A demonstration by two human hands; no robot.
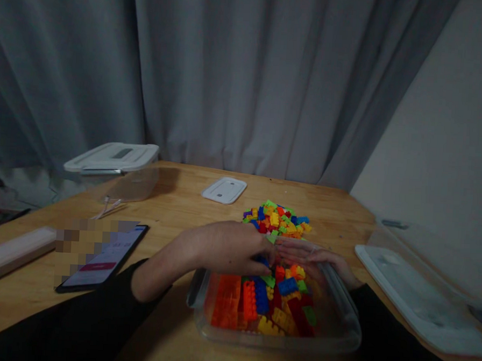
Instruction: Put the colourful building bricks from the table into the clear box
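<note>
A clear plastic box [281,341] stands on the table in front of me, holding several toy building bricks in red, orange, blue, yellow and green. My left hand [235,249] reaches over its far left side, fingers curled down and thumb drawn toward them. Some blue shows between thumb and fingers, but I cannot tell whether it is gripped. At the far right, my right hand [315,258] lies partly behind the clear wall, its fingers stretched out together toward the left hand. Just beyond both hands, a heap of toy bricks [277,217] is spread on the table, partly hidden by them.
A lidded clear box [122,169] stands at the back left. A small white lid [224,190] lies behind the heap. To the left are a phone [109,262], partly pixelated, and a long pale box [17,252]. A larger lid [416,303] lies on the right.
</note>
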